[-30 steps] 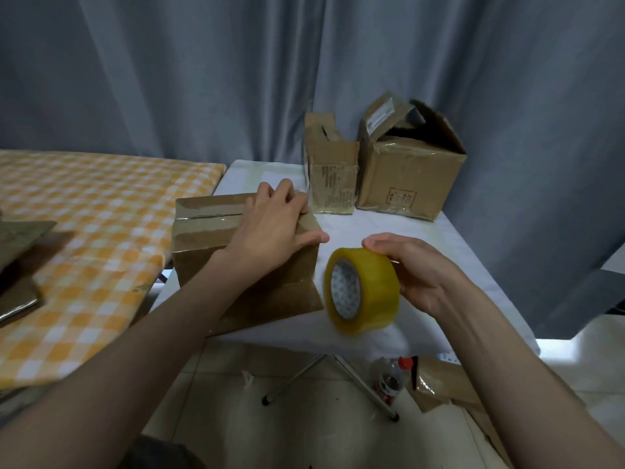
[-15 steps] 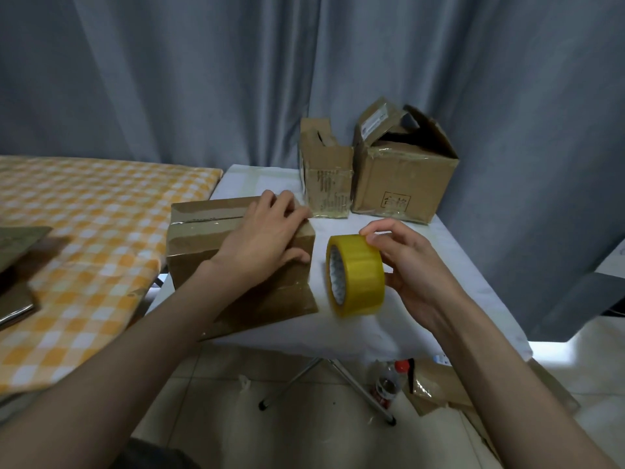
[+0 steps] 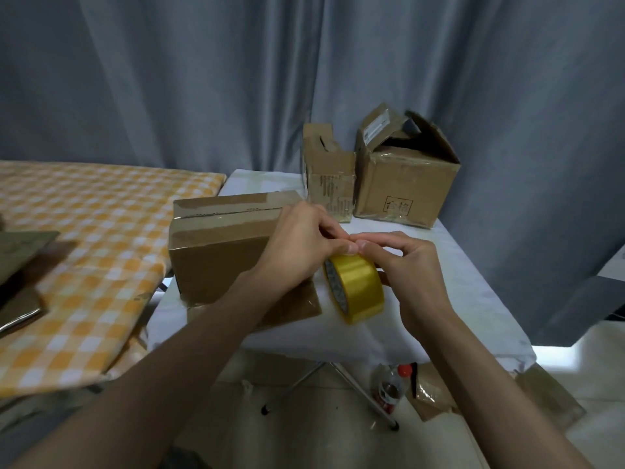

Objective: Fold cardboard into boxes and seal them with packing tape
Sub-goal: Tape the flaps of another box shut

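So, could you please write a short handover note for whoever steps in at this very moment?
Left hand: fingertips pinch at the top of the yellow tape roll, apparently picking at the tape end.
Right hand: holds the roll upright over the white table.
Folded box lies beside the roll, top seam taped; its near bottom flap looks open.
Two more boxes stand at the back, the larger with open flaps.
Left: free the tape end, seal what is open.

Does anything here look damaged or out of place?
Yes. The larger back box has crumpled, torn top flaps standing open. A plastic bottle and a scrap of cardboard lie on the floor under the white table.
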`<state>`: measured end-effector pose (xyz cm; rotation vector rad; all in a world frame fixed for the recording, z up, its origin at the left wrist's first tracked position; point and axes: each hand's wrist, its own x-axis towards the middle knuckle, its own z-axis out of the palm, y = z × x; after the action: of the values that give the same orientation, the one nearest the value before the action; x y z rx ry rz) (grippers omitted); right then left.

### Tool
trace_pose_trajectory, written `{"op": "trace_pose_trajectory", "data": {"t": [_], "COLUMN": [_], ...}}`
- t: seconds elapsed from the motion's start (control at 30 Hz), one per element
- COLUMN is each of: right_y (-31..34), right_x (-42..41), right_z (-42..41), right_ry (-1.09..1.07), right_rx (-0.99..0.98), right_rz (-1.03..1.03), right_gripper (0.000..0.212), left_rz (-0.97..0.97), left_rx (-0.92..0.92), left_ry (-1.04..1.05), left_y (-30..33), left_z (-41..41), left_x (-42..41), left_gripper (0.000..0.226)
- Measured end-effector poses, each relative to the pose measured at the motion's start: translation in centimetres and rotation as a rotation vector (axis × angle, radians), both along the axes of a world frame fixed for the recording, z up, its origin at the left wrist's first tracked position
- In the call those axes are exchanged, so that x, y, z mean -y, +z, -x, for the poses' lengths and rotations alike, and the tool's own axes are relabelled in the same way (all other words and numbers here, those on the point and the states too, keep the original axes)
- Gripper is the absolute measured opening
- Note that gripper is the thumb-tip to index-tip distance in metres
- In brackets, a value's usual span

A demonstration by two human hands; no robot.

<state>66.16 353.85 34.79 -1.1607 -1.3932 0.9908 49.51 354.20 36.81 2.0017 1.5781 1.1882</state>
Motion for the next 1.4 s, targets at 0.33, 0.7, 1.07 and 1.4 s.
{"op": "trace_pose_trajectory", "data": {"t": [0.33,0.7,1.07,1.4], "right_y": [-0.7,0.0,1.1,-0.6], "right_x": [-0.1,0.2,0.6,-4.4], "right_z": [-0.4,-1.1,-2.0,-3.6], "right_ry": [0.102,0.163,0.251,0.025], "right_rx": [0.029,0.064,0.201,0.486], "right_rz": [0.123,0.049,-0.112,-0.083], "right_gripper": [0.061,0.013,0.013,0.041], "left_rz": [-0.078,-0.192,-0.119,-0.034], "left_rx": [-0.038,0.125,-0.221,-0.617], "left_ry": [0.148,0.076,0.093,0.189], "left_y": [-0.9,1.5,0.1,1.0], "left_z": [-1.9,-2.4,-1.2,2.0], "left_x": [0.1,0.7,-0.7,-1.2], "left_gripper": [0.014,0.019,0.016,0.078]}}
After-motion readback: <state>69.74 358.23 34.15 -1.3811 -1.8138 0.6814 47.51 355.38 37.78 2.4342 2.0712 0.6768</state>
